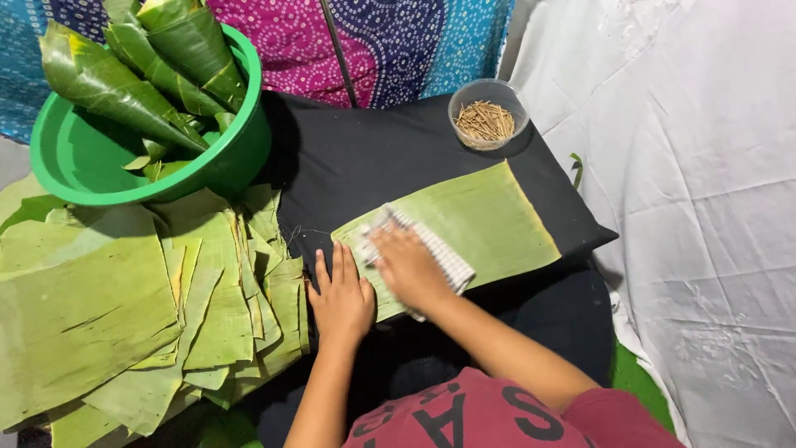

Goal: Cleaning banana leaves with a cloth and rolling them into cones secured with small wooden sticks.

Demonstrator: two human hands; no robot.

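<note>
A long piece of banana leaf [481, 217] lies flat on a black cushion [356, 158]. My right hand [408, 267] presses a white checked cloth [444, 253] onto the leaf's near left part; the hand is blurred. My left hand [340, 299] rests flat, fingers apart, on the cushion just left of the leaf's edge, holding nothing.
A stack of cut banana leaf pieces [124, 307] lies at the left. Behind it stands a green plastic basin [240, 158] holding several leaf cones [124, 83]. A small clear bowl of thin sticks [487, 116] sits at the cushion's far edge. White cloth [705, 207] covers the right.
</note>
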